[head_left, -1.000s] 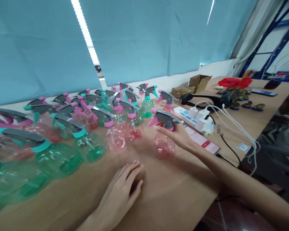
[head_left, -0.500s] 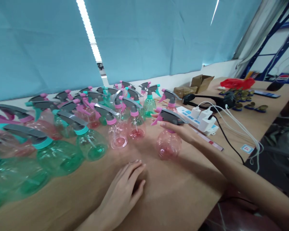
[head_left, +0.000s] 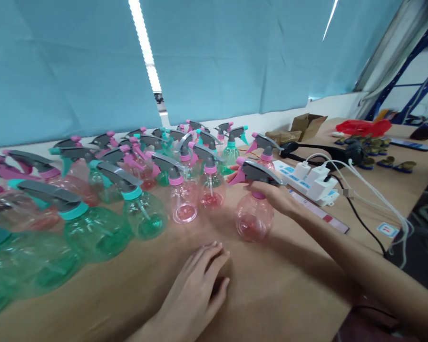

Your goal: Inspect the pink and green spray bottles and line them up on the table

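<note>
My right hand (head_left: 275, 195) is closed around the neck of a pink spray bottle (head_left: 254, 221), just under its grey trigger head with the pink lever. Part of its fingers is hidden behind the bottle, which stands upright at the table. Palm down, my left hand (head_left: 201, 280) lies on the brown tabletop (head_left: 264, 285), loosely bent and holding nothing. Left of the held bottle stand a clear pink spray bottle (head_left: 182, 202), another pink spray bottle (head_left: 212, 190) and a green spray bottle (head_left: 145, 216).
Several more pink and green spray bottles crowd the left and back. To the right lie a white power strip (head_left: 306, 183) with plugs and cables, black headphones (head_left: 317, 153), an open cardboard box (head_left: 308, 126), a red plastic bag (head_left: 364, 127) and small brass-coloured parts (head_left: 385, 161).
My right hand has closed in around the bottle's neck; its fingers were stretched out before. The whole view has shifted slightly, and my left hand stays resting on the table.
</note>
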`<state>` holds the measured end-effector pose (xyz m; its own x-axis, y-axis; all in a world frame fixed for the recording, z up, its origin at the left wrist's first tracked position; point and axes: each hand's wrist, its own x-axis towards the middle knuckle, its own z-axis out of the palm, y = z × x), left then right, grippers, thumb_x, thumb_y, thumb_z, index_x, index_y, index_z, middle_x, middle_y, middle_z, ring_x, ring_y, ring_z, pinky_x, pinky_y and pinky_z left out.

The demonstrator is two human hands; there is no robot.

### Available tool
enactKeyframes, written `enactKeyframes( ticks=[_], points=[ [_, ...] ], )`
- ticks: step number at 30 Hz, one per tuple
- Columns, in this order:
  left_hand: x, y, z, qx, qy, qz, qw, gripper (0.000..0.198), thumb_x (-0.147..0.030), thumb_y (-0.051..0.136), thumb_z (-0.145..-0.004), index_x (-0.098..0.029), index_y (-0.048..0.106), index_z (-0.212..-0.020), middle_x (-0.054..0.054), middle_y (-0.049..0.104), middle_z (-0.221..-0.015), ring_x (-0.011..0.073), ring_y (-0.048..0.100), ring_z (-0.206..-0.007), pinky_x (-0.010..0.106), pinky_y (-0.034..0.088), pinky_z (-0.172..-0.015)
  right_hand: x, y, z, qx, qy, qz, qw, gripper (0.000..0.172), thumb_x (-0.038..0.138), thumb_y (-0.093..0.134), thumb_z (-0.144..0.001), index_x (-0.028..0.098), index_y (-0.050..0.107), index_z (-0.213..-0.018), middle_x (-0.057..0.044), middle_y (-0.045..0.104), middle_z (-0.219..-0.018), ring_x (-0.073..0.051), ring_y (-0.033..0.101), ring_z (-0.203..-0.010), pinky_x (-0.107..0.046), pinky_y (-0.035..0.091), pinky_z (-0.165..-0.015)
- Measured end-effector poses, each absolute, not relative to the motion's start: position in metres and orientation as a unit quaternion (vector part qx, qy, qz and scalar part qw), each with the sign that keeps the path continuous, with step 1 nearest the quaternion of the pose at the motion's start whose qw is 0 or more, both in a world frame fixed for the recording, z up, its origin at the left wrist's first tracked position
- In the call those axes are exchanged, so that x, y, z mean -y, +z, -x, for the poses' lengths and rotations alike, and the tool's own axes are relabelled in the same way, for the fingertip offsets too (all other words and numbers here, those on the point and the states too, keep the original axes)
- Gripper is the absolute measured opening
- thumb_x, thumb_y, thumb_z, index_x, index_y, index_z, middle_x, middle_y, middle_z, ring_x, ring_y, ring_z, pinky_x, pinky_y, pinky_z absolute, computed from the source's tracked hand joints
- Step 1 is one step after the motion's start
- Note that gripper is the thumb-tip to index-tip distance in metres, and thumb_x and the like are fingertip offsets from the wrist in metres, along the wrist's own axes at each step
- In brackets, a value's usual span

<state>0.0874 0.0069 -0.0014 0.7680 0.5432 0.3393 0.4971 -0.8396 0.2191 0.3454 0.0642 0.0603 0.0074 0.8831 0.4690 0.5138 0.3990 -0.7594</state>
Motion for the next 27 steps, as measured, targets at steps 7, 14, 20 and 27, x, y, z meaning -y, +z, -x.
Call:
enactKeyframes(
  ticks=[7,14,20,27],
  points=[
    [-0.006,-0.001,-0.085,-0.272,0.177,-0.944,0.063,0.038,-0.014,0.050,-0.088,-0.017,0.050,-0.126,0.011,0.056,-0.130,0.0282,0.052,-0.121,0.047,0.047,-0.098,-0.053,0.063,-0.328,0.667,0.310,0.479,0.480,0.012,0.035,0.060,-0.073,0.023,0.061,-0.073,0.000,0.061,-0.073,-0.019,0.058,-0.070,-0.032,0.049,-0.063],
    [-0.012,-0.003,-0.075,-0.282,0.176,-0.943,0.027,0.039,-0.017,0.051,-0.090,-0.015,0.049,-0.129,0.014,0.051,-0.136,0.0309,0.047,-0.126,0.051,0.045,-0.098,-0.038,0.078,-0.319,0.679,0.302,0.487,0.458,0.025,0.046,0.071,-0.069,0.024,0.060,-0.077,0.000,0.061,-0.078,-0.018,0.060,-0.074,-0.030,0.052,-0.067],
    [-0.013,-0.004,-0.074,-0.285,0.161,-0.945,0.001,0.039,-0.018,0.050,-0.090,-0.013,0.050,-0.129,0.016,0.049,-0.139,0.0323,0.045,-0.128,0.052,0.045,-0.098,-0.032,0.079,-0.317,0.668,0.329,0.480,0.464,0.026,0.049,0.066,-0.074,0.025,0.066,-0.082,-0.003,0.068,-0.078,-0.025,0.066,-0.084,-0.039,0.055,-0.075],
    [-0.013,-0.003,-0.077,-0.278,0.148,-0.949,-0.012,0.042,-0.019,0.050,-0.091,-0.012,0.047,-0.132,0.016,0.051,-0.138,0.0307,0.045,-0.128,0.052,0.044,-0.099,-0.022,0.084,-0.317,0.666,0.305,0.483,0.480,0.021,0.046,0.067,-0.077,0.026,0.064,-0.084,-0.001,0.067,-0.081,-0.021,0.066,-0.081,-0.036,0.053,-0.073]
  ],
)
